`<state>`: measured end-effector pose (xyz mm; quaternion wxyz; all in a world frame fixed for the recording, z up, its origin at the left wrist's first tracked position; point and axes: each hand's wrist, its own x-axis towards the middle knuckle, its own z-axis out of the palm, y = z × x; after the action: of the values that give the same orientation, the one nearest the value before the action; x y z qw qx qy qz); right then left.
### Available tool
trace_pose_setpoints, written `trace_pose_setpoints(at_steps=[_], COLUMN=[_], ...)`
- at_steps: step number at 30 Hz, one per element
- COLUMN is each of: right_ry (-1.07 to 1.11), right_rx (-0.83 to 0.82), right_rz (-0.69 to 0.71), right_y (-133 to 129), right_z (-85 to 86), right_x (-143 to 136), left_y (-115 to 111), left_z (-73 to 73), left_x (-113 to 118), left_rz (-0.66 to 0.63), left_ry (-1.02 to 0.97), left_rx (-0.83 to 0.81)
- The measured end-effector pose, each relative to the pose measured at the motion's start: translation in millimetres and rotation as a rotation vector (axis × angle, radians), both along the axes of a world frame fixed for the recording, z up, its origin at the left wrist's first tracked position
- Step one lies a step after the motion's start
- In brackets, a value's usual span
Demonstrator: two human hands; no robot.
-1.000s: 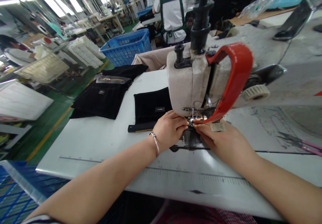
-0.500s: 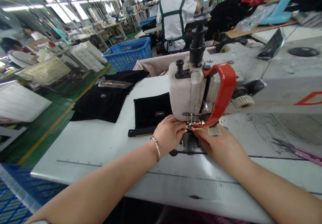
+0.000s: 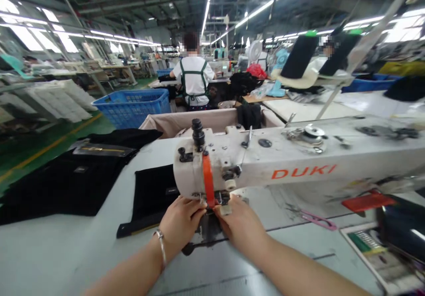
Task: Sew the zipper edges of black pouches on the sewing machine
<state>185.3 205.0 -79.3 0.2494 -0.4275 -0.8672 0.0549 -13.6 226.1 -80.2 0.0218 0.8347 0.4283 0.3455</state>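
My left hand [image 3: 183, 220], a bangle at its wrist, is pinched at the needle area of a sewing machine [image 3: 305, 154]. The black fabric piece [image 3: 151, 194], with a small label and a zipper [image 3: 141, 230] along its near edge, runs behind that hand, which closes on its end by the presser foot. My right hand [image 3: 244, 225] is closed just right of the orange finger guard [image 3: 208, 178], its fingertips close to the left ones. Whatever the right fingers pinch is too small and hidden to name. A pale patch [image 3: 226, 209] shows by the right fingers.
More black fabric pieces [image 3: 63, 185] lie on the table's left, a packaged zipper [image 3: 102, 149] on top. Pink-handled snips [image 3: 318, 220] rest right of my hand. Behind the machine stand a cloth-lined bin [image 3: 206, 119] and a blue basket [image 3: 133, 105]. A person [image 3: 193, 76] works further back.
The camera view has risen and turned right, showing more of the machine and thread cones. Both hands stay pinched at the needle, and the fabric lies much as before.
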Motion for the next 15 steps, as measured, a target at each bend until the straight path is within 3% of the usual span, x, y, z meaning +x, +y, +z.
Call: trace_pose_setpoints(at_steps=[10, 15], right_ry=[0.038, 0.076], right_rx=[0.003, 0.038], right_rz=[-0.029, -0.021], right_y=[2, 2], right_z=[-3.6, -2.5], right_x=[-1, 3], left_y=[0, 1], left_z=[-0.2, 17.2], left_x=[0, -17], left_rz=[0.012, -0.011], left_ry=[0.1, 0.23], left_rx=[-0.09, -0.162])
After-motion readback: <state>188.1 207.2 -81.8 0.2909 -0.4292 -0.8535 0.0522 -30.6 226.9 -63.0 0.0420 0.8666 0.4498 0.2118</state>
